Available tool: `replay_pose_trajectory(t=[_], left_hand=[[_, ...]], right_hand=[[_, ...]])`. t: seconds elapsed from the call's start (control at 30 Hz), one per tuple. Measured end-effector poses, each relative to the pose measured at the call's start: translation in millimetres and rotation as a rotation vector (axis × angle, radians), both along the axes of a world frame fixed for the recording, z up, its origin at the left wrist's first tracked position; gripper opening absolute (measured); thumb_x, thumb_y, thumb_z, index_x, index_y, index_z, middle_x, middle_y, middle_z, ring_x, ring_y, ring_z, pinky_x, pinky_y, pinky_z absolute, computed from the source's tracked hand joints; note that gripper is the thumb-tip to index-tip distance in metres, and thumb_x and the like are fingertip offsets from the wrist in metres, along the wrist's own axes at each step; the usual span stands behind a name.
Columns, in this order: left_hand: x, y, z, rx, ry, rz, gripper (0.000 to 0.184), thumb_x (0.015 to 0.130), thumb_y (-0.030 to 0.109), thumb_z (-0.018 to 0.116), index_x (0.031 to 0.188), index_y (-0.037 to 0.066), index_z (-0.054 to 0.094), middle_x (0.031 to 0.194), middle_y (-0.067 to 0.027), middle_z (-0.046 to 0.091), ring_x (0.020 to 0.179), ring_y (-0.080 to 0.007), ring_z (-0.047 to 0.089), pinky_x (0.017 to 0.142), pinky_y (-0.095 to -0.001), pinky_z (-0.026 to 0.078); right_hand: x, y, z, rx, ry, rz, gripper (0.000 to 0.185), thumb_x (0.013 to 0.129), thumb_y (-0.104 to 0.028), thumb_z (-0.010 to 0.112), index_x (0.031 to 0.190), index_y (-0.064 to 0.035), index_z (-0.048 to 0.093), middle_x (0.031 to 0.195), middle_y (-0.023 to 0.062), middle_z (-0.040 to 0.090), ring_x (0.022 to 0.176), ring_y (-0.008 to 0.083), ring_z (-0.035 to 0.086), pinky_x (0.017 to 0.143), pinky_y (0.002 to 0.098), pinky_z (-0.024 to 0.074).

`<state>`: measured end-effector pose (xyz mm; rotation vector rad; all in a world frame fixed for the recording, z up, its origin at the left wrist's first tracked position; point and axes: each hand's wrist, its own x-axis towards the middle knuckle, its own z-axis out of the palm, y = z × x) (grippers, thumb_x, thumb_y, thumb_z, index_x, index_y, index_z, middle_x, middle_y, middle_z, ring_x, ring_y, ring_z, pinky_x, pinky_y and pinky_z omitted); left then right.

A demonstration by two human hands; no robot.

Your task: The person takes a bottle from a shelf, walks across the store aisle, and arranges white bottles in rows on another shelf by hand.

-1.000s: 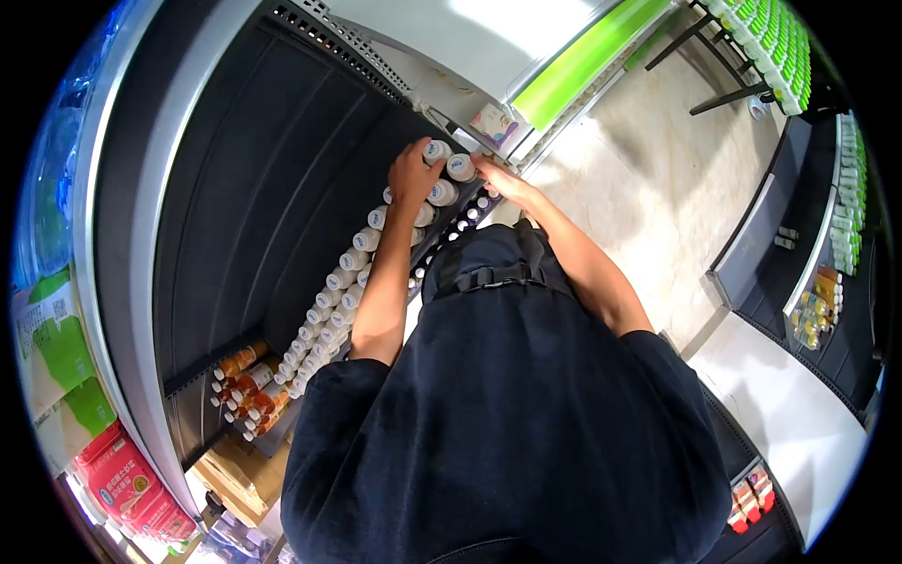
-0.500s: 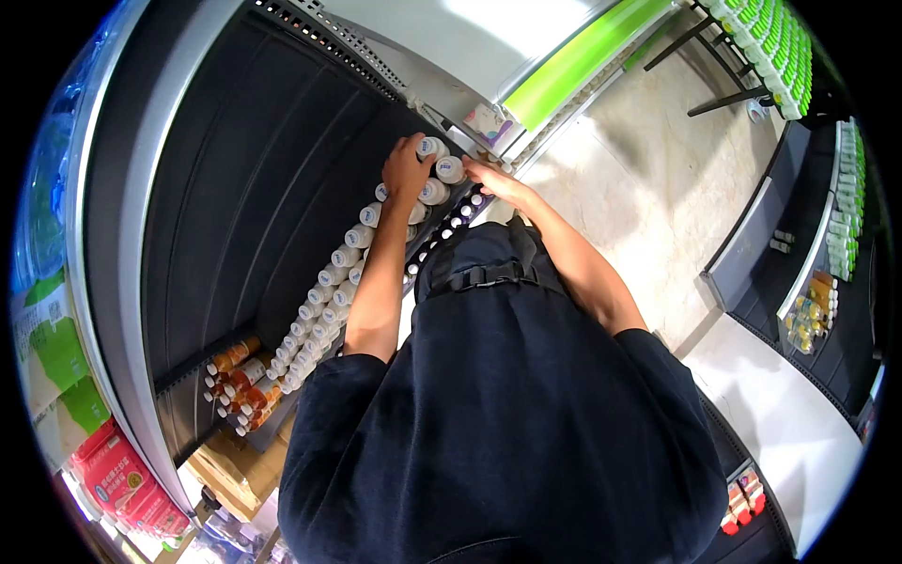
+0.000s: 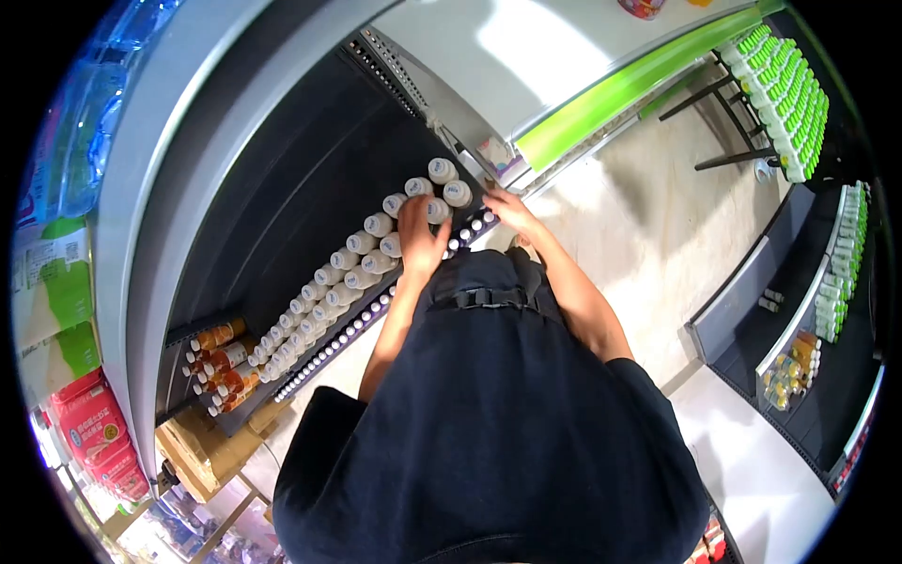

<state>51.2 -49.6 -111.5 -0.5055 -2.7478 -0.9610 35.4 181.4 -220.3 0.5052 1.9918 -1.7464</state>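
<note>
White bottles (image 3: 361, 279) crowd the dark shelf (image 3: 282, 207). Near its end, the left hand (image 3: 422, 234) curls round one bottle (image 3: 436, 210); whether the right hand (image 3: 510, 211), beside the edge, holds anything, I can't tell. Sideways nudges could topple neighbours.

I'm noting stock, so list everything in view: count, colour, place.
dark shelf: one, black, upper left
white bottles: over twenty, white, on it
small bottles: many, white-capped, beside those
amber bottles: several, amber, lower left
box: one, brown, below those
packs: several, blue, green-white, red, far left
strip: one, green, upper right
green-capped bottles: many, green-white, upper-right stand
green-white bottles: many, right-hand shelf
yellow bottles: several, yellowish, same shelf
floor: one, pale, right of centre
shirt: one, dark, bottom centre
left hand: one, bare, at a white bottle
right hand: one, bare, near the dark shelf's end
</note>
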Motion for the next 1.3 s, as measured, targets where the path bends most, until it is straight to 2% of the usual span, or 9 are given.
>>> replay_pose_trajectory(t=[0.27,0.47,0.53,0.63,0.7,0.97,1.03,1.07,1.3], left_hand=[[18.4,10.2,8.6,0.035,-0.311,-0.018,0.047,0.082,0.033,0.084,0.117,0.006,0.067,0.091,-0.011,0.069,0.084,-0.0311,0.069,0.074,-0.0431,0.055],[75.3,0.6,-49.0,-0.037,-0.776,-0.276,0.061,0.079,0.054,0.084,0.115,0.007,0.069,0.1,-0.0168,0.073,0.086,-0.0296,0.072,0.078,-0.042,0.056],[107.6,-17.8,-42.4,-0.007,-1.06,-0.09,0.059,0.083,0.058,0.079,0.109,0.006,0.073,0.095,-0.0176,0.075,0.094,-0.0304,0.073,0.083,-0.0436,0.054],[184.0,-97.2,-186.8,0.145,-0.785,0.063,0.061,0.088,0.06,0.072,0.107,0.002,0.077,0.09,-0.0173,0.076,0.093,-0.0252,0.073,0.09,-0.0388,0.053],[221.1,-120.4,-202.8,0.128,-1.324,0.555,0.054,0.088,0.054,0.071,0.109,0.005,0.079,0.107,-0.0199,0.077,0.102,-0.0328,0.073,0.095,-0.04,0.056],[326.7,-135.8,-227.6,0.153,-1.071,0.38,0.045,0.088,0.041,0.074,0.12,0.009,0.074,0.114,-0.0203,0.076,0.105,-0.0319,0.074,0.091,-0.0384,0.057],[369.5,-145.3,-230.1,0.258,-1.058,0.471,0.042,0.088,0.04,0.074,0.117,0.009,0.075,0.109,-0.0204,0.077,0.102,-0.0299,0.075,0.091,-0.0383,0.057],[382.0,-150.2,-230.1,0.288,-1.05,0.507,0.041,0.088,0.039,0.074,0.116,0.009,0.075,0.107,-0.0204,0.077,0.103,-0.0296,0.075,0.091,-0.0386,0.057],[563.1,-185.1,-252.7,0.744,-0.915,1.153,0.04,0.089,0.037,0.074,0.109,0.002,0.074,0.096,-0.017,0.078,0.092,-0.0276,0.074,0.085,-0.0385,0.058]], right_hand=[[20.1,12.0,-63.2,-0.139,-0.013,0.09,0.058,0.096,-0.034,0.073,0.144,-0.0058,0.057,0.12,0.0099,0.069,0.103,0.0209,0.064,0.083,0.0367,0.0515],[58.4,7.5,-27.1,-0.178,-0.233,0.007,0.045,0.093,-0.025,0.076,0.13,-0.0024,0.065,0.11,0.011,0.072,0.091,0.0194,0.067,0.076,0.032,0.0527],[76.0,11.9,-58.7,-0.179,-0.284,0.071,0.045,0.094,-0.032,0.074,0.131,-0.0091,0.064,0.114,0.0054,0.072,0.1,0.0185,0.067,0.075,0.0373,0.0525],[83.5,36.0,-85.0,-0.215,-0.351,0.107,0.036,0.093,-0.03,0.073,0.123,-0.009,0.069,0.104,0.0037,0.074,0.082,0.0181,0.07,0.059,0.0351,0.0531],[98.9,53.9,-104.0,-0.213,-0.28,-0.059,0.033,0.095,-0.027,0.068,0.124,-0.0105,0.067,0.107,0.005,0.072,0.085,0.0182,0.07,0.063,0.0364,0.0543],[186.7,17.6,-81.0,0.147,-0.372,-0.19,0.027,0.097,-0.021,0.053,0.116,-0.0089,0.069,0.104,0.0059,0.073,0.093,0.0203,0.068,0.081,0.043,0.0535],[221.8,11.2,-121.1,0.195,-0.365,0.306,0.025,0.096,-0.022,0.056,0.097,-0.0044,0.073,0.091,0.0089,0.073,0.087,0.0218,0.068,0.08,0.0411,0.0539],[252.8,10.4,-122.5,0.218,0.315,0.678,0.031,0.092,-0.029,0.063,0.087,-0.0002,0.074,0.085,0.0143,0.073,0.087,0.0248,0.07,0.081,0.0406,0.0543],[312.0,-75.2,-113.0,0.402,-0.029,0.616,0.031,0.091,-0.022,0.072,0.11,0.0016,0.074,0.101,0.0128,0.077,0.096,0.0215,0.072,0.091,0.0347,0.0553]])
